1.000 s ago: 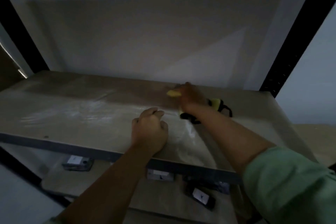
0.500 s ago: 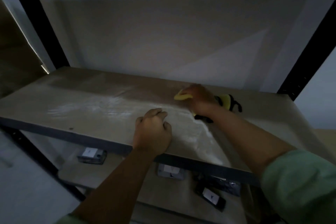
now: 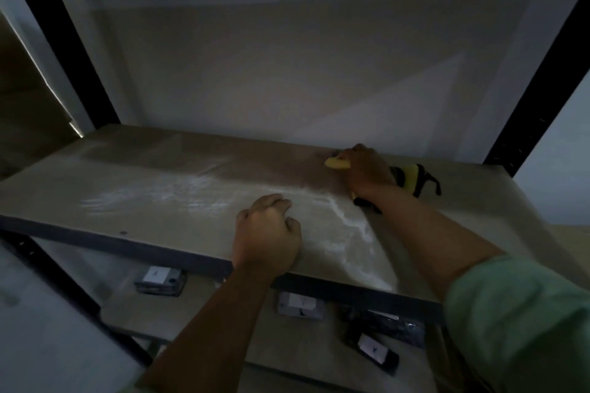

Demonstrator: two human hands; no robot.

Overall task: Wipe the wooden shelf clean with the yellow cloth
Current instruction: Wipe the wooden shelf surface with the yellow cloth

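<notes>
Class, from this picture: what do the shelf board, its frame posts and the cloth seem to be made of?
Shelf board: pale wood or laminate, matt, with faint grain and whitish dust streaks.
Frame posts: probably dark painted metal, slim and straight; the light is too dim to be sure.
Cloth: soft yellow fabric, bunched under the right hand.

The right hand (image 3: 367,171) presses the yellow cloth (image 3: 336,164) onto the wooden shelf (image 3: 143,188) near its back edge — cloth poking out past the fingertips. The left hand (image 3: 266,238), fingers curled, rests at the front edge — white streaks beyond its knuckles.
</notes>
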